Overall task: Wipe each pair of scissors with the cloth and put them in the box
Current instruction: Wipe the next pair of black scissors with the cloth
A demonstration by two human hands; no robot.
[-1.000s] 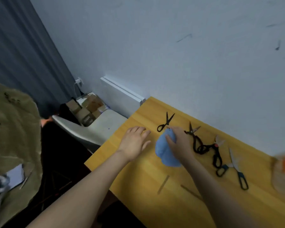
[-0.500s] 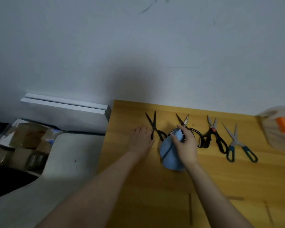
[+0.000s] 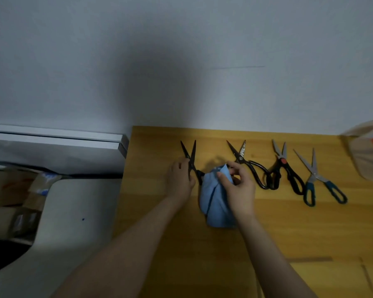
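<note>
Several pairs of scissors lie in a row on the yellow wooden table (image 3: pixel 289 229). My left hand (image 3: pixel 179 181) grips the leftmost black scissors (image 3: pixel 191 154) just below the blades. My right hand (image 3: pixel 239 188) pinches the top of a blue cloth (image 3: pixel 213 203), which lies bunched beside those scissors and hides their handles. To the right are black scissors with a rusty blade (image 3: pixel 241 157), shears with a red pivot (image 3: pixel 283 161) and blue-handled scissors (image 3: pixel 313 172). A beige container (image 3: pixel 362 155) holding something orange is cut off at the right edge.
The table's left edge (image 3: pixel 122 190) drops to a pale curved seat (image 3: pixel 73 211). Cardboard boxes (image 3: pixel 9 190) sit on the floor at far left. A white panel (image 3: pixel 54 136) leans on the wall, which runs right behind the table.
The view has come closer and steadied. My left hand moved from flat on the table onto the leftmost scissors. My right hand stays on the cloth.
</note>
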